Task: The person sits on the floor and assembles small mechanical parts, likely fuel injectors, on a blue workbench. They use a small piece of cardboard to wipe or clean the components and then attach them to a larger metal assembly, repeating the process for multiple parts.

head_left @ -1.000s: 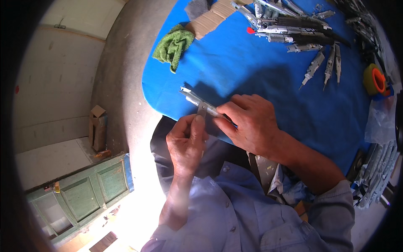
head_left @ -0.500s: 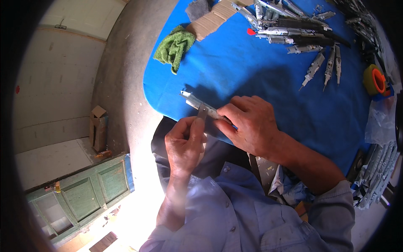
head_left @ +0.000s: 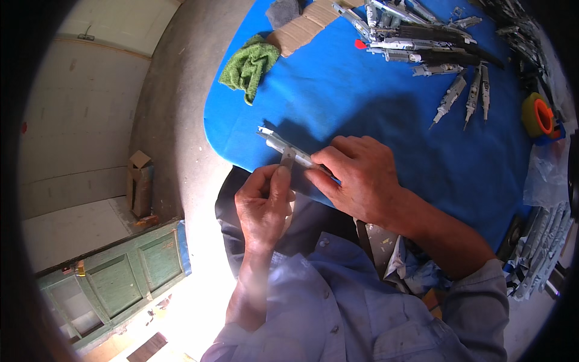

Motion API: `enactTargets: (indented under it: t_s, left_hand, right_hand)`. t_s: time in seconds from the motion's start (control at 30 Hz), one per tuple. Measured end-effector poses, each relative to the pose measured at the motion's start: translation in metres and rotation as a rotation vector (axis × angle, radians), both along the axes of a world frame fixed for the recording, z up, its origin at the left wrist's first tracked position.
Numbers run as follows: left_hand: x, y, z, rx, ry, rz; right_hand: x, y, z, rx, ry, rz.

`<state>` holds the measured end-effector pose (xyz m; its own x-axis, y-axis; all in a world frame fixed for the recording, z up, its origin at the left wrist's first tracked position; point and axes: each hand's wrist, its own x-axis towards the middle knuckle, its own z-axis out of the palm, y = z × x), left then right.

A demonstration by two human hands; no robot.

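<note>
My right hand (head_left: 365, 176) is closed around the near end of a slim white and silver mechanical part (head_left: 277, 142), pinched between thumb and fingers. The part points up and to the left, above the near edge of the blue-covered table. My left hand (head_left: 263, 208) grips a small flat metal strip (head_left: 289, 155) with a hole near its tip. The strip's upper end touches the side of the part or lies right against it; its lower end is hidden in my fist.
Several similar slim parts (head_left: 449, 99) lie at the far right of the blue table cover (head_left: 313, 90). A green cloth (head_left: 250, 65) and a cardboard piece (head_left: 307, 30) lie at the far left. Tape rolls (head_left: 540, 116) sit at the right edge, above bundled silver strips (head_left: 540, 253).
Both hands stay nearly in place. The part's far end has shifted slightly left and up, and the metal strip with my left hand has moved slightly left along it.
</note>
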<state>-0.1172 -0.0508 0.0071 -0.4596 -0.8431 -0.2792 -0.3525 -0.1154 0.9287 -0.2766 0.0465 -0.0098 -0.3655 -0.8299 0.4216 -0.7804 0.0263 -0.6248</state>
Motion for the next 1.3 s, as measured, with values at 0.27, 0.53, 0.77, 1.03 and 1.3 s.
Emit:
enactTargets:
  t_s: [0.27,0.53,0.77,1.03,1.3]
  left_hand:
    - [-0.001,0.002,0.004,0.014,-0.045,-0.036]
    - [0.003,0.003,0.0,0.018,-0.045,-0.058]
    - [0.015,-0.002,-0.001,-0.007,0.091,0.023]
    - [0.043,-0.02,0.016,-0.166,-0.098,0.082]
    - [0.055,-0.036,0.007,-0.385,-0.027,-0.034]
  right_hand:
    - [0.0,0.0,-0.001,0.018,0.009,-0.005]
    - [0.0,-0.001,-0.002,0.015,-0.008,-0.009]
    - [0.0,-0.002,0.0,0.0,-0.003,-0.002]
    - [-0.001,-0.002,0.005,0.028,0.087,0.03]
    - [-0.006,-0.002,0.011,0.027,0.131,0.098]
